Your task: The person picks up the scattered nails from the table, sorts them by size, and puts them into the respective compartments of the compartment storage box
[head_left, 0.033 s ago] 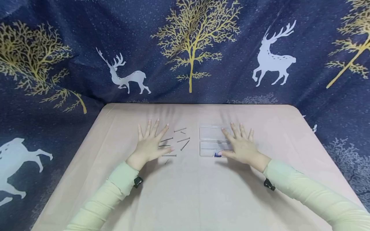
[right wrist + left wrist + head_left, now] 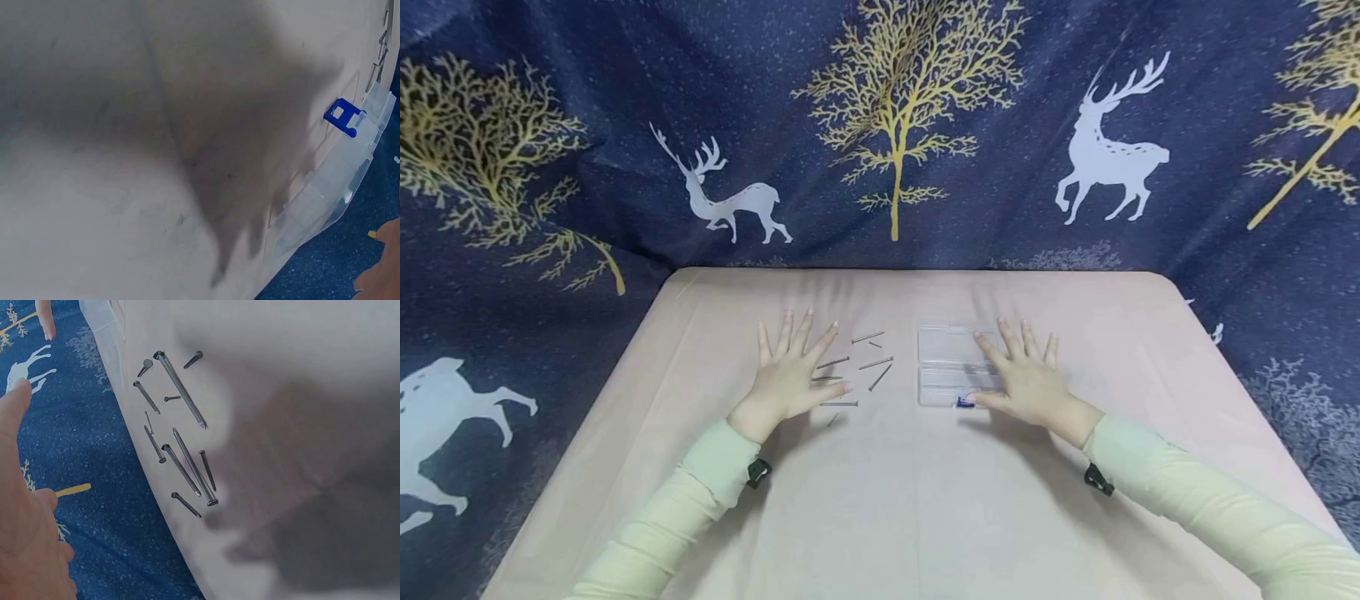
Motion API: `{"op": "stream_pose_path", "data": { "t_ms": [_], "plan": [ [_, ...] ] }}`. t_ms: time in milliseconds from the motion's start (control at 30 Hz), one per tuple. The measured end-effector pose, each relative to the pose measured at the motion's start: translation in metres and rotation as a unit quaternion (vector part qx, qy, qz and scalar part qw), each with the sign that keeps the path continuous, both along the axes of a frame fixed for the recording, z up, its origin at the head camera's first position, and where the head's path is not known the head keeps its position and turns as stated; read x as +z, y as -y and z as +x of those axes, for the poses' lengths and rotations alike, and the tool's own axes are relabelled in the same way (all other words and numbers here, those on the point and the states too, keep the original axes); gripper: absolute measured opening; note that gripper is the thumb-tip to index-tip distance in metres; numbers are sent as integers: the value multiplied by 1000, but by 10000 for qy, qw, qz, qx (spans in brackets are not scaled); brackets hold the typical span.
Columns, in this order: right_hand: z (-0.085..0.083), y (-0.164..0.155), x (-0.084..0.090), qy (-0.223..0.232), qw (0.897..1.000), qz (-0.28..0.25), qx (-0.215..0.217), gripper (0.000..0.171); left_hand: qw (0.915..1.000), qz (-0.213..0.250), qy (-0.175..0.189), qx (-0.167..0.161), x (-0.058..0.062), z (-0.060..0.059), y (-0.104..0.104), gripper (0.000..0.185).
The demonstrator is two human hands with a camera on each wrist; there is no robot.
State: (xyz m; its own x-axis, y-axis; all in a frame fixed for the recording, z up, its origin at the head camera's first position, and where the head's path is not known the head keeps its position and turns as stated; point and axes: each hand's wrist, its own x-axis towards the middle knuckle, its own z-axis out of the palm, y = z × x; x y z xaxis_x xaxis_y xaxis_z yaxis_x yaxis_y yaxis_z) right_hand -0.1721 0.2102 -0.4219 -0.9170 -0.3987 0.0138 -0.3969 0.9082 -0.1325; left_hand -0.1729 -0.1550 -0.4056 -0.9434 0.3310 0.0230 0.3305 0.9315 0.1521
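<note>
Nails [image 2: 857, 371] lie scattered between spread-fingered left hand [image 2: 790, 375] and right hand [image 2: 1026, 379] flat over clear box [image 2: 943, 367].

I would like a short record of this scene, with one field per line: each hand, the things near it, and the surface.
left hand: open, fingers spread, flat on the table beside the nails
right hand: open, fingers straight, over the right part of the clear box; contact cannot be told
nails: loose, scattered between the hands, of mixed lengths
clear box: transparent plastic, lid closed, blue latch on its near edge
table: covered with a pale pink cloth
backdrop: dark blue cloth with deer and trees
</note>
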Motion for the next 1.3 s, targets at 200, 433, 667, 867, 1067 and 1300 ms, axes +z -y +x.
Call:
{"op": "stream_pose_path", "data": {
  "t_ms": [200, 433, 667, 867, 1067, 1300],
  "plan": [
    [0, -1, 3, -237, 9996, -111, 74, 91, 9999, 76, -94, -76, 2, 0, 0, 89],
    [-4, 0, 8, -709, 9969, -75, 327, 92, 9990, 152, -331, -249, 10, 2, 1, 88],
    [-8, 0, 17, -903, 9941, -450, 398, 87, 9965, 372, -613, -433, 20, 3, 1, 88],
    [-9, -2, 24, -1014, 9905, -865, 336, 80, 9936, 475, -752, -694, 28, 4, 0, 86],
    [-10, -4, 29, -464, 9908, -1274, -57, 72, 9911, 781, -610, -887, 31, 6, 2, 81],
    [-8, -11, 32, 181, 9806, -1885, -517, 61, 9862, 1038, -504, -1186, 31, 2, 1, 71]
  ]
}}
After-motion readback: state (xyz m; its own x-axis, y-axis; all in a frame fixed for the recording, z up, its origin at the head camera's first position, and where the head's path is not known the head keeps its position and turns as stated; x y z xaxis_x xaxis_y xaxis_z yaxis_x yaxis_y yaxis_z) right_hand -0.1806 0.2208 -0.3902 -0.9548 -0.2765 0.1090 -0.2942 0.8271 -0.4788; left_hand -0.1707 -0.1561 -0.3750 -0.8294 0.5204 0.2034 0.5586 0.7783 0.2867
